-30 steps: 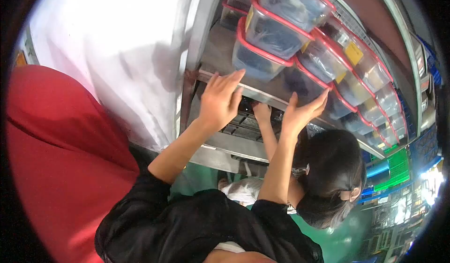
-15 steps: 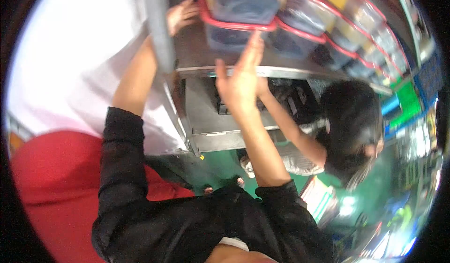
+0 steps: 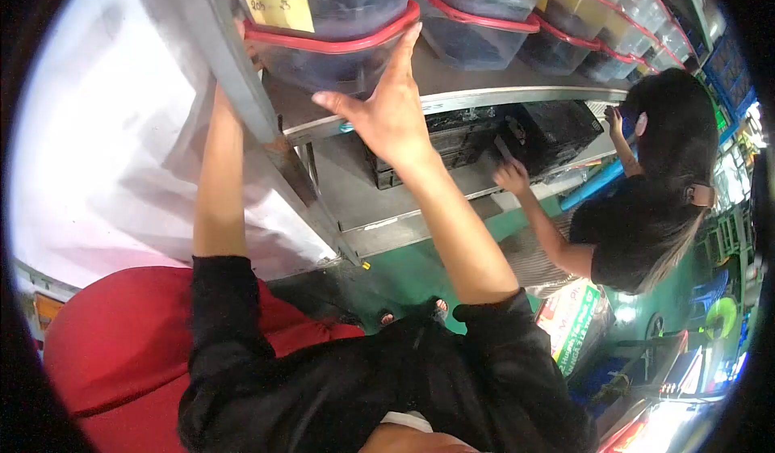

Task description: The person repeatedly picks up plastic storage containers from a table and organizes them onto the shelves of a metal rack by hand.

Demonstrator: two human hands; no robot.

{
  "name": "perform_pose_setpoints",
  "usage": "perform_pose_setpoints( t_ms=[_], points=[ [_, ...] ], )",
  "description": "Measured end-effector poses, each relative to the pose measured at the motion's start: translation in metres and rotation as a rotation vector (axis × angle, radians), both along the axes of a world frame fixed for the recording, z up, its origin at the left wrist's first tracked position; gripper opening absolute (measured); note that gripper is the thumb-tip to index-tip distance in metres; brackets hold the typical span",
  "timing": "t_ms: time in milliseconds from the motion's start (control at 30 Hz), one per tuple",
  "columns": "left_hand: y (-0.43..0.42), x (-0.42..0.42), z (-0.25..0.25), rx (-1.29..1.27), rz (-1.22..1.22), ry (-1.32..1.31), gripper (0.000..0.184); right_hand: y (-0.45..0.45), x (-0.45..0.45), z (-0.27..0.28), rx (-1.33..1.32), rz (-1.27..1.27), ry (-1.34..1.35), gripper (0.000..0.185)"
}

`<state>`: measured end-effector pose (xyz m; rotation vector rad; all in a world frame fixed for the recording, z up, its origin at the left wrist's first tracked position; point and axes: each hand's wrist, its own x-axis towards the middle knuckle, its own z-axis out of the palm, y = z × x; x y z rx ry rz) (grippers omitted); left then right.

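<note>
Two stacked clear plastic containers with red lids stand at the shelf's left end. The upper container point(image 3: 339, 5) bears a yellow label with handwriting. Against the right side of the lower container point(image 3: 323, 67) lies my right hand point(image 3: 391, 118), its fingers stretched along the wall and its thumb spread below the front. My left hand point(image 3: 253, 52) is at the left side of the same container, mostly hidden behind the metal post and the container. Only a small part of it shows, so its fingers cannot be made out. Dark contents show through the plastic.
More red-lidded containers point(image 3: 476, 41) line the metal shelf point(image 3: 460, 98) to the right. A grey post point(image 3: 230, 57) stands at the left. Black crates point(image 3: 452, 138) sit on the level below. Another person point(image 3: 638, 219) crouches at the right, one hand near the crates.
The view has shifted and sharpened. My left hand has gone from plainly visible to mostly hidden. My right hand stays by the lower container. The other person has moved right, showing both hands.
</note>
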<state>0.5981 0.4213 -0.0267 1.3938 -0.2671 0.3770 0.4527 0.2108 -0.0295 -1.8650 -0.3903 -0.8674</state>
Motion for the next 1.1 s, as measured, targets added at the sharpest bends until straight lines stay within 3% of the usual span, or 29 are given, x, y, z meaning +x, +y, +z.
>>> perform_pose_setpoints(
  t_ms=[100,133,233,333,467,567,767,867,967,1100],
  points=[
    [0.003,-0.05,0.004,-0.18,-0.005,0.004,0.05,-0.007,0.023,0.013,0.026,0.022,0.233,0.122],
    [0.009,-0.053,0.001,-0.274,-0.023,0.062,0.051,-0.011,0.043,0.004,-0.093,-0.076,0.105,0.121],
    [0.002,-0.061,-0.004,-0.107,0.204,-0.063,0.05,-0.024,0.064,0.021,-0.264,-0.158,0.318,0.08],
    [0.013,-0.053,-0.011,-0.021,0.096,-0.06,0.047,-0.034,0.078,0.032,-0.34,-0.246,0.422,0.067],
    [0.006,-0.059,-0.006,-0.14,-0.095,-0.005,0.045,-0.04,0.113,0.033,-0.453,-0.261,0.399,0.061],
    [-0.002,-0.059,-0.002,-0.128,-0.13,-0.144,0.043,-0.046,0.111,0.048,-0.476,-0.293,0.49,0.063],
    [0.0,-0.063,0.0,-0.072,-0.11,-0.092,0.043,-0.057,0.137,0.028,-0.488,-0.239,0.365,0.057],
    [0.005,-0.053,0.002,0.035,-0.145,0.012,0.061,-0.049,0.127,0.014,-0.372,-0.289,0.251,0.055],
    [0.003,-0.027,-0.003,0.082,0.075,0.045,0.039,-0.033,0.105,0.019,-0.364,-0.349,0.336,0.052],
    [0.008,-0.01,-0.004,0.049,0.002,-0.034,0.038,-0.026,0.104,0.021,-0.315,-0.403,0.311,0.051]
  ],
)
